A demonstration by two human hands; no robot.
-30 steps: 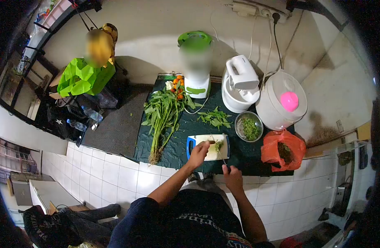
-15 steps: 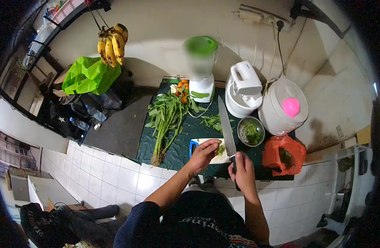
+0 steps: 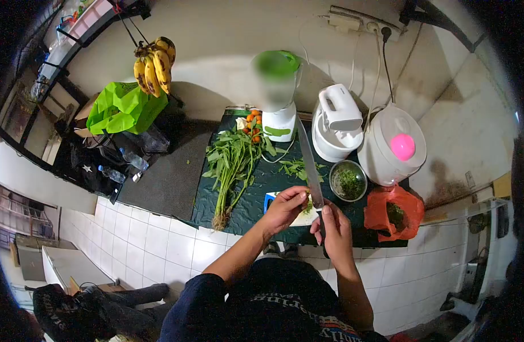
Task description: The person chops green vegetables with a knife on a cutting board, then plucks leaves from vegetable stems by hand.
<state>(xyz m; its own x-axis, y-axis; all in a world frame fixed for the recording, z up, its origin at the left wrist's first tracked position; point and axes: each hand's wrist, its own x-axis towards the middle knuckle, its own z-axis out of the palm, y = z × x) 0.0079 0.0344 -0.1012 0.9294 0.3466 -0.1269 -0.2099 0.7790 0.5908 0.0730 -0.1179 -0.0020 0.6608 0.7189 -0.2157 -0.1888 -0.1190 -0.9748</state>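
Observation:
My right hand (image 3: 336,228) is closed around the black handle of a large kitchen knife (image 3: 308,159), whose long blade points away from me and slightly left. My left hand (image 3: 286,208) is pinched beside the blade near its handle end; whatever small thing sits between the fingertips is too small to make out. Below both hands lies a white cutting board (image 3: 300,221) with a blue edge, partly hidden, with chopped green bits on it. A metal bowl (image 3: 333,183) of chopped greens stands right of the blade. Loose green leaves (image 3: 296,169) lie behind the board.
A rooted bunch of leafy greens (image 3: 230,182) lies left on the dark green cover. Behind stand a blender (image 3: 279,122), a stand mixer (image 3: 343,117) and a white rounded appliance (image 3: 387,145). An orange plastic bag (image 3: 407,225) sits right. Bananas (image 3: 155,71) hang upper left.
My left hand has moved slightly right and up, now against the blade. The knife has tilted a little further left at its tip, still in my right hand.

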